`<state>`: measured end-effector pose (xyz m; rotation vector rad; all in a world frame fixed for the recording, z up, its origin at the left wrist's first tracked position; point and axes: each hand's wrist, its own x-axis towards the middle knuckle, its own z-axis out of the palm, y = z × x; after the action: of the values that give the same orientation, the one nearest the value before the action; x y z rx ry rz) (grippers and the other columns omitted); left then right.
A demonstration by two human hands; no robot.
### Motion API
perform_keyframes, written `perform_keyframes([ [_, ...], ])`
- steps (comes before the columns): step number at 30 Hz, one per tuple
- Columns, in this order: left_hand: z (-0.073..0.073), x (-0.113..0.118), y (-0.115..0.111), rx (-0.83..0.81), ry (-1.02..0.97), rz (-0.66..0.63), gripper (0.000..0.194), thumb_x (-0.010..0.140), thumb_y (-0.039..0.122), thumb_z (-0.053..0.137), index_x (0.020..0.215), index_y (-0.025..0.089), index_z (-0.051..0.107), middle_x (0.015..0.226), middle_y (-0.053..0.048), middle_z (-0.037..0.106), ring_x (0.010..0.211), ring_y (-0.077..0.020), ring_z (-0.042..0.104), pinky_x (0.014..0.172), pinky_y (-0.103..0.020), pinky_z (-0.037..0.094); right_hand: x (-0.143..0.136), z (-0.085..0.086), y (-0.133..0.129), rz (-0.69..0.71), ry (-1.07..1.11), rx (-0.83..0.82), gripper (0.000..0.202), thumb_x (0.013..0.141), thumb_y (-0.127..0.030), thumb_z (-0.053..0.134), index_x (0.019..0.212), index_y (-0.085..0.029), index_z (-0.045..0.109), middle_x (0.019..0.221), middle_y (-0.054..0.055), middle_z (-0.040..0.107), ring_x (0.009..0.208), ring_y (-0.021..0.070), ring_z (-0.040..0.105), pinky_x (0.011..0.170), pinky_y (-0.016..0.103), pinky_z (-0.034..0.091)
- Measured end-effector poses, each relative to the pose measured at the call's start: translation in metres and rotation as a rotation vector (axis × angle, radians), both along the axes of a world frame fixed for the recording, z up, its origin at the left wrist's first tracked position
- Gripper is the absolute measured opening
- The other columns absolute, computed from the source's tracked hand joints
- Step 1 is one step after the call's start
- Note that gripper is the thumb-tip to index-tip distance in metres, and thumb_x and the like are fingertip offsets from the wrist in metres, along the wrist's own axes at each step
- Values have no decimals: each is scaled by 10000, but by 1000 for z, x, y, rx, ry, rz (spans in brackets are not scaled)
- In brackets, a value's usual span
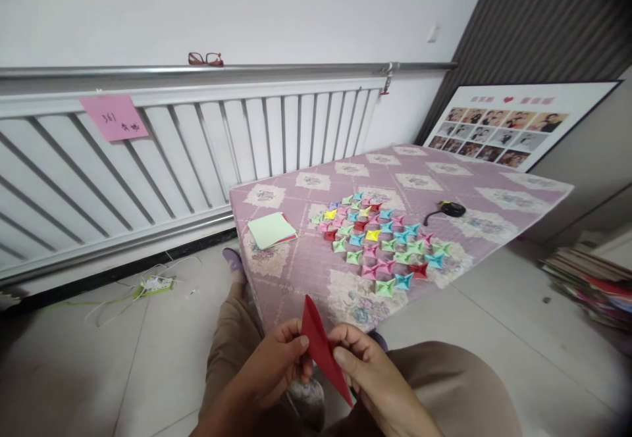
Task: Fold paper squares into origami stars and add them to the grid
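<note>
A folded piece of red paper (318,345) is held up in front of my lap, at the near edge of the table. My left hand (284,361) pinches it from the left, thumb on the near face. On the other side my right hand (363,364) grips its right edge between thumb and fingers. Beyond the hands, rows of small folded paper shapes (372,235) in pink, green, blue, yellow and red lie on the tabletop. A stack of square paper (271,229), pale green on top, rests at the left.
The table wears a purple flowered cloth (301,272). A coiled black cable (451,209) lies at its right. Behind stand a white radiator (276,134) with a pink note (114,118) and a photo board (518,121). Glasses (206,59) sit on the pipe; a power strip (154,285) is on the floor.
</note>
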<state>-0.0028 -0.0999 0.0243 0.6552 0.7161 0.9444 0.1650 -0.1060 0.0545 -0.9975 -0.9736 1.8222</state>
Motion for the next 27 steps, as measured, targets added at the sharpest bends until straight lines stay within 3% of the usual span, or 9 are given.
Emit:
perform_keyframes([
  [8,-3,-2,-2,-60,-49,-114,319,710,356,778,816,118,594,629,-21,600,466,-72,524,464,-175,403,-10,4,-1,101,191,-41,343,703,-471,739,820,-206,555,642,-3,640,589,175,631,692,351,484],
  [17,-10,-7,-2,-80,-106,-154,349,703,359,790,883,110,624,642,-34,614,490,-89,550,484,-193,430,-14,2,-3,71,217,-76,401,647,-510,769,811,-223,542,646,-10,633,608,190,642,655,342,491],
  [27,-11,-10,-2,-85,-122,-159,291,709,336,782,821,126,613,656,-26,619,476,-87,556,494,-198,422,-16,-2,-1,102,250,-85,379,663,-487,764,801,-220,534,648,-6,635,610,187,645,673,345,491],
])
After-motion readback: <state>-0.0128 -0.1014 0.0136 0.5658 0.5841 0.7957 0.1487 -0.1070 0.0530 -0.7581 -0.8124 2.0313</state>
